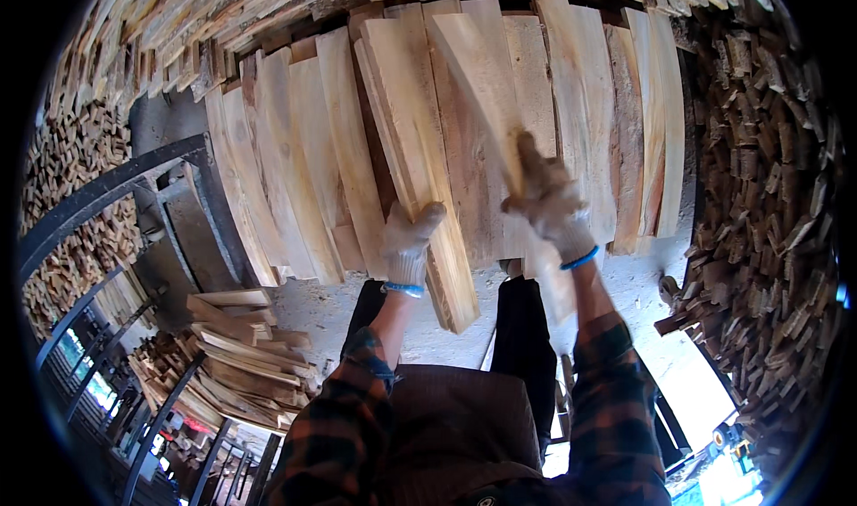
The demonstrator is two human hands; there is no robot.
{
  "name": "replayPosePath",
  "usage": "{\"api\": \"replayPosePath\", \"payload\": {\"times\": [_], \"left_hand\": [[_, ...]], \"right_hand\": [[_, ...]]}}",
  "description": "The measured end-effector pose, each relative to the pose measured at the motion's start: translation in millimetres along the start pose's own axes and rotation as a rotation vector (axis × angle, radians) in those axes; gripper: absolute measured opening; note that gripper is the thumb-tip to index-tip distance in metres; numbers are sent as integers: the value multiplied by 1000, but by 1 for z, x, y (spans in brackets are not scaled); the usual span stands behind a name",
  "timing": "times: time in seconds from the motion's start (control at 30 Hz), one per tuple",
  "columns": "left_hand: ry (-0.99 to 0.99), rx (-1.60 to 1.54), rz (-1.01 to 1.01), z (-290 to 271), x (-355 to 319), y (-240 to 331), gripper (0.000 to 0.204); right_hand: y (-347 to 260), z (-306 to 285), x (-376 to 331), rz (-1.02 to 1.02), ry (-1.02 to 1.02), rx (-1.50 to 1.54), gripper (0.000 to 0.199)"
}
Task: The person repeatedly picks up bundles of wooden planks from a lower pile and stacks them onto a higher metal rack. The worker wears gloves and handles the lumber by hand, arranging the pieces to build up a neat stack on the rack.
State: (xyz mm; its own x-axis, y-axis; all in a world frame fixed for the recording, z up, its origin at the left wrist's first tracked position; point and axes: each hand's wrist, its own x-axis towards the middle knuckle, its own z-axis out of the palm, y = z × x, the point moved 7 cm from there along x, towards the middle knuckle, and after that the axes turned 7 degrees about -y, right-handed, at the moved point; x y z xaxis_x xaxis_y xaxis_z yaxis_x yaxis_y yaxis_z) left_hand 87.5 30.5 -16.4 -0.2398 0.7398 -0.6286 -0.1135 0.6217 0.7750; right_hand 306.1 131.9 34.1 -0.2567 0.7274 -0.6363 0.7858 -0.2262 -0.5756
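My left hand (411, 242), in a whitish knit glove with a blue cuff, is closed around a long pale wooden board (449, 283). Its thumb lies across the top face, and the near end sticks out toward me past the hand. More than one layer shows along that board's edge. My right hand (551, 204), gloved alike and smeared by motion, grips a second board (478, 82), which slants from the far left to below the wrist. Both boards are over a row of similar planks (312, 149) lying side by side, their ends pointing toward me.
Stacked wood (241, 24) rises behind the row. Another tall stack (759, 167) stands at the right. A dark metal frame (116, 180) is at the left, with a loose pile of boards (245, 354) at the lower left. Pale concrete floor (308, 314) shows below the row.
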Motion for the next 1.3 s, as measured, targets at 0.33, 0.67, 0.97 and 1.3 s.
{"api": "replayPosePath", "payload": {"times": [0.33, 0.67, 0.97, 1.3], "left_hand": [[-256, -306, -117, -56, -53, -85, 67], [168, 56, 292, -140, -112, 7, 99], [997, -862, -37, -285, -143, -141, 42], [938, -1158, -112, -255, -88, -174, 33]], "right_hand": [[-87, 127, 16, -120, 13, 730, 88], [-169, 124, -6, -18, -320, 958, 90], [-318, 148, 96, -229, -199, -727, 93], [-347, 188, 213, -454, 108, -1063, 88]]}}
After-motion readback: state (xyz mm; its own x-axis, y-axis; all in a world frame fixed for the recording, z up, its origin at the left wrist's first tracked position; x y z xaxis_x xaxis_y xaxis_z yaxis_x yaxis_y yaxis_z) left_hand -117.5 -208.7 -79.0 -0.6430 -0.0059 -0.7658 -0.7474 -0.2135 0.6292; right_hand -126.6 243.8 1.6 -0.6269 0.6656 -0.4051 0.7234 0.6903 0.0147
